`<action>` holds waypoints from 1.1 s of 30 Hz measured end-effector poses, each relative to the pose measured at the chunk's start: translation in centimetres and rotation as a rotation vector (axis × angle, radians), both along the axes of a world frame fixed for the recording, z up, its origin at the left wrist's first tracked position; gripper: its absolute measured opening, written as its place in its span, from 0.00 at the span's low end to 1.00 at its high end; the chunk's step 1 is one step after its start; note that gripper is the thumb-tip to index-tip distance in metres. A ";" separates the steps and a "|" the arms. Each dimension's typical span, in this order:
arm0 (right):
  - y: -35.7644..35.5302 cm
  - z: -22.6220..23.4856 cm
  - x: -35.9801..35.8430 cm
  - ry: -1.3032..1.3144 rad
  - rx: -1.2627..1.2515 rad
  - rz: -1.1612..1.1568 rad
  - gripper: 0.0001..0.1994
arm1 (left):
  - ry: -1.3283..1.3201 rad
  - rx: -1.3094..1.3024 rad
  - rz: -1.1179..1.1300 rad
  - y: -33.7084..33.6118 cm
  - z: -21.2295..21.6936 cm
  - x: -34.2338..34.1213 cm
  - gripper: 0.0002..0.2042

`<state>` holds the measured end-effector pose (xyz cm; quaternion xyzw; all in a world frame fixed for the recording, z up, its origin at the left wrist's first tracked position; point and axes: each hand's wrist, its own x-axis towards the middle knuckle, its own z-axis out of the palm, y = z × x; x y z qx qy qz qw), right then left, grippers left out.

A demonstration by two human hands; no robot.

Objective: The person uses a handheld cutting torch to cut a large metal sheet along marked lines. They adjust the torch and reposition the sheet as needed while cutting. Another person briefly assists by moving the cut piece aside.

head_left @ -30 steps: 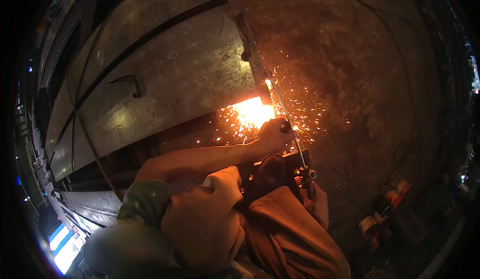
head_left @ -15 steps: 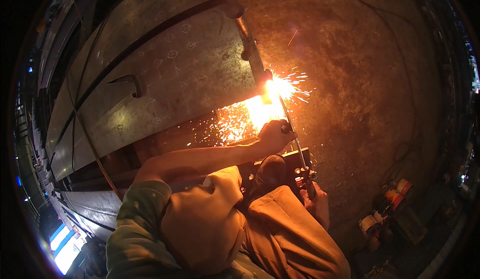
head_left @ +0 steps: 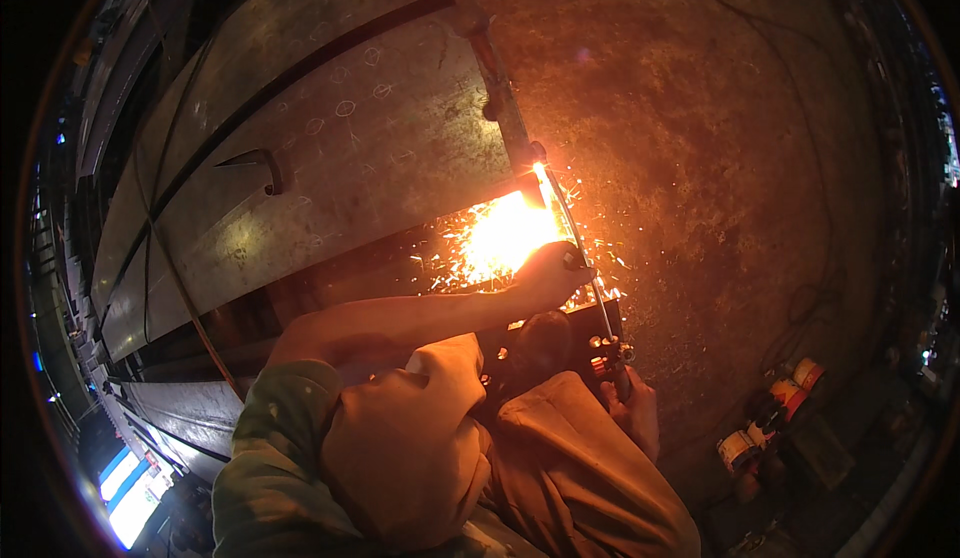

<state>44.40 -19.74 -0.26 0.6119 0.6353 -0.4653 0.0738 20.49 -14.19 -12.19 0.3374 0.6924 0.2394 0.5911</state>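
One torch (head_left: 580, 258), long axis pointing up-left at one plate (head_left: 330, 158), left hand (head_left: 548, 273) and right hand (head_left: 635, 413) fingers clamped on it, sparks (head_left: 500, 238).

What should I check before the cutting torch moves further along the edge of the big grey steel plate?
1. Left hand steadies the thin torch tube near the tip: ok.
2. Right hand grips the long metal cutting torch at its valve end: ok.
3. Flame tip sits at the edge of the big grey steel plate: ok, with a bright orange glow beside it.
4. Hand protection: not ok, both hands are bare and sparks fall around the left one.
5. Red and white cylinders on the rusty floor lie apart from the sparks: ok.
6. Hose path: cannot tell.
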 end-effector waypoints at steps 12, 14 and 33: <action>-0.4 -0.6 0.9 -0.006 -0.032 -0.051 0.14 | 0.144 0.064 0.036 -0.4 -0.8 1.0 0.17; 0.0 0.3 0.1 -0.017 -0.056 -0.064 0.14 | 0.071 0.040 0.026 -0.1 0.0 0.6 0.18; -1.0 -0.7 1.4 -0.054 0.005 -0.020 0.13 | -0.030 0.097 0.018 -0.5 0.2 0.0 0.17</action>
